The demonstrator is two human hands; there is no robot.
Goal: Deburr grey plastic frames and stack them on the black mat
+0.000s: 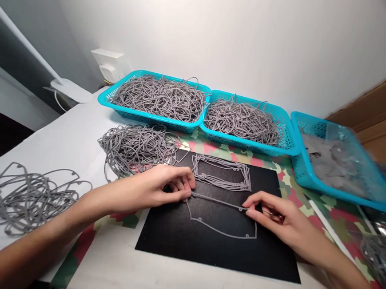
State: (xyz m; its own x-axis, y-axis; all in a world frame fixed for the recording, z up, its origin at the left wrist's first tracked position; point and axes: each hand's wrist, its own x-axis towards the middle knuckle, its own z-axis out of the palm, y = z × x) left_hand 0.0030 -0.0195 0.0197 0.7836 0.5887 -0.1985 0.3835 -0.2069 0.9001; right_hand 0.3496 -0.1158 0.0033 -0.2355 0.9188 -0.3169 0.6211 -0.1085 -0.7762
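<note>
Between my two hands a thin grey rubber gasket (pixel 221 230), shaped as a rectangular loop with small tabs, is stretched above a black mat (pixel 178 241). My left hand (pixel 173 185) pinches its upper left corner between thumb and fingers. At the upper right corner, the thumb and forefinger of my right hand (pixel 271 210) are closed on it. The loop's lower side hangs in a slight curve near the mat. Just beyond my hands, a neat stack of similar grey gaskets (pixel 247 179) lies on the mat in a rectangular outline.
Behind the mat stand a left blue basket (pixel 148 115) and a middle blue basket (pixel 246 145), heaped with grey gaskets. A third blue basket (pixel 330 184) holds plastic bags. Tangled gasket piles (pixel 136 146) lie at left. A lamp (pixel 72 91) and a cardboard box (pixel 385 119) flank the table.
</note>
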